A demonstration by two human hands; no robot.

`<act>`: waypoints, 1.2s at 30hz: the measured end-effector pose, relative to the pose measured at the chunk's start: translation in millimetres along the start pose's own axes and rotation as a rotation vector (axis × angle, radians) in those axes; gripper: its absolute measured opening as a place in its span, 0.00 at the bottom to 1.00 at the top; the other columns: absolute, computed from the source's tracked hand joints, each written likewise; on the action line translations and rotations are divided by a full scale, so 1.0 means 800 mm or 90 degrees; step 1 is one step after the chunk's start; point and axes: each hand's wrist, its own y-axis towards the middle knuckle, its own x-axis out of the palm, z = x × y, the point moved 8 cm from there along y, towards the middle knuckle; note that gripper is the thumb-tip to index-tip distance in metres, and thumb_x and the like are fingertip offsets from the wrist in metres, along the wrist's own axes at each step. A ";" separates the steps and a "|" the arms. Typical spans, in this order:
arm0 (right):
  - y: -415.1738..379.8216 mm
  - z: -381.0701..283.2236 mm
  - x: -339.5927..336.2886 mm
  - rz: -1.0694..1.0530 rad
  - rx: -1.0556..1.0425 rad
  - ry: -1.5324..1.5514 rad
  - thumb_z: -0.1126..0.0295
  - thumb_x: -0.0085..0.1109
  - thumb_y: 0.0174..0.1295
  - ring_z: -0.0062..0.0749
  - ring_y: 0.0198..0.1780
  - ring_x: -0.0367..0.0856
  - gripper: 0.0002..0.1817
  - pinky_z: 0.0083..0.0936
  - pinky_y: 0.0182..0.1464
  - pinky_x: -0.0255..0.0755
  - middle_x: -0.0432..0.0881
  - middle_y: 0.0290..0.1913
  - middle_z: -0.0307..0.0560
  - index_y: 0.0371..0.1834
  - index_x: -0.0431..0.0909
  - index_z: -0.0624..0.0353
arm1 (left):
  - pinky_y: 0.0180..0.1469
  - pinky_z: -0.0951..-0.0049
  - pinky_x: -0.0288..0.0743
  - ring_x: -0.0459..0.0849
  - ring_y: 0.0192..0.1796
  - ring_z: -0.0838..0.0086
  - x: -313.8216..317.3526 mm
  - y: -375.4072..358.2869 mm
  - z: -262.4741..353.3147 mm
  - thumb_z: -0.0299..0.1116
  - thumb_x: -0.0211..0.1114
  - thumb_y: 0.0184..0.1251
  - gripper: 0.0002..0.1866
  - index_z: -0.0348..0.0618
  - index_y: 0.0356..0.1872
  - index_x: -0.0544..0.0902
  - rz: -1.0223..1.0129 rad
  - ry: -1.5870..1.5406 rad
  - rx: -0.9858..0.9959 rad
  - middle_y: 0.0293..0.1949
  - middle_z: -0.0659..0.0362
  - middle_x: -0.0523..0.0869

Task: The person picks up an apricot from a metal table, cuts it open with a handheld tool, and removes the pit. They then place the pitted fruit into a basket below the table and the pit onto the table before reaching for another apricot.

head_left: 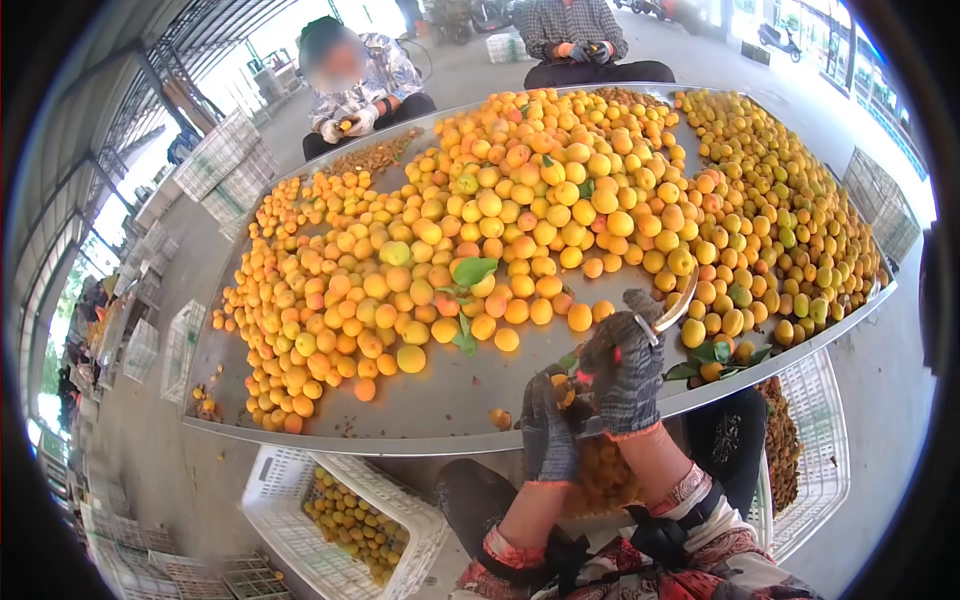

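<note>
Both of my hands wear dark grey knit gloves and meet over the front edge of the metal table point(470, 420). My left hand point(548, 425) has its fingers closed around an orange fruit piece point(563, 390). Beside it on the right, my right hand point(625, 370) is closed on a curved metal tool point(678, 305) that points up and right. Just beyond my hands lies a large pile of orange-yellow apricots point(480, 230). A few green leaves point(474, 271) lie among them.
A white crate point(415, 500) with greenish fruit stands below the table at left, another point(825, 440) with brown pieces at right. Two people point(365, 80) point(570, 35) sit across the table. Stacked crates point(225, 160) stand at far left. Greener fruit point(780, 210) covers the table's right side.
</note>
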 end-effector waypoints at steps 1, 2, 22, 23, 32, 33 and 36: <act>0.004 -0.010 0.012 -0.014 -0.037 0.011 0.63 0.50 0.63 0.22 0.25 0.71 0.11 0.20 0.25 0.69 0.72 0.27 0.37 0.44 0.71 0.56 | 0.34 0.77 0.75 0.77 0.34 0.74 -0.003 0.009 -0.009 0.44 0.47 0.69 0.17 0.42 0.44 0.75 0.007 -0.026 -0.027 0.36 0.57 0.78; 0.009 0.003 0.008 0.021 0.033 0.115 0.65 0.53 0.60 0.23 0.22 0.68 0.12 0.21 0.23 0.66 0.70 0.25 0.35 0.45 0.70 0.53 | 0.33 0.77 0.75 0.77 0.32 0.73 0.000 0.014 -0.007 0.44 0.47 0.69 0.17 0.41 0.44 0.75 0.013 -0.051 -0.055 0.36 0.57 0.79; 0.005 -0.012 0.076 -0.468 -0.268 -0.697 0.68 0.57 0.54 0.33 0.31 0.76 0.11 0.25 0.34 0.70 0.78 0.31 0.43 0.40 0.75 0.58 | 0.32 0.78 0.73 0.77 0.35 0.73 -0.014 0.048 0.000 0.46 0.47 0.67 0.18 0.44 0.46 0.75 0.168 -0.179 -0.203 0.37 0.58 0.78; -0.026 -0.004 0.095 -0.620 -0.488 -0.908 0.67 0.59 0.52 0.40 0.34 0.78 0.14 0.28 0.39 0.72 0.79 0.33 0.46 0.41 0.75 0.59 | 0.35 0.77 0.73 0.77 0.38 0.73 -0.013 0.044 0.000 0.46 0.48 0.67 0.18 0.44 0.46 0.75 0.202 -0.188 -0.235 0.38 0.58 0.78; -0.026 0.033 0.065 -0.598 -0.294 -0.847 0.68 0.60 0.48 0.48 0.36 0.77 0.16 0.35 0.38 0.71 0.78 0.35 0.53 0.42 0.75 0.60 | 0.47 0.75 0.71 0.76 0.43 0.72 -0.026 0.047 0.002 0.41 0.45 0.69 0.17 0.39 0.47 0.74 0.061 -0.046 -0.105 0.41 0.56 0.78; -0.025 0.034 0.063 -0.598 -0.295 -0.848 0.68 0.60 0.48 0.48 0.36 0.77 0.16 0.35 0.38 0.71 0.78 0.35 0.53 0.42 0.75 0.60 | 0.47 0.75 0.71 0.76 0.43 0.72 -0.026 0.047 0.001 0.41 0.45 0.69 0.17 0.39 0.47 0.74 0.060 -0.047 -0.104 0.41 0.56 0.78; -0.014 0.016 0.054 -0.458 -0.344 -0.889 0.67 0.60 0.49 0.48 0.36 0.77 0.18 0.34 0.39 0.71 0.78 0.34 0.54 0.44 0.74 0.60 | 0.40 0.73 0.75 0.78 0.38 0.72 -0.030 0.040 0.024 0.44 0.48 0.67 0.18 0.43 0.46 0.76 0.094 -0.046 -0.041 0.39 0.58 0.79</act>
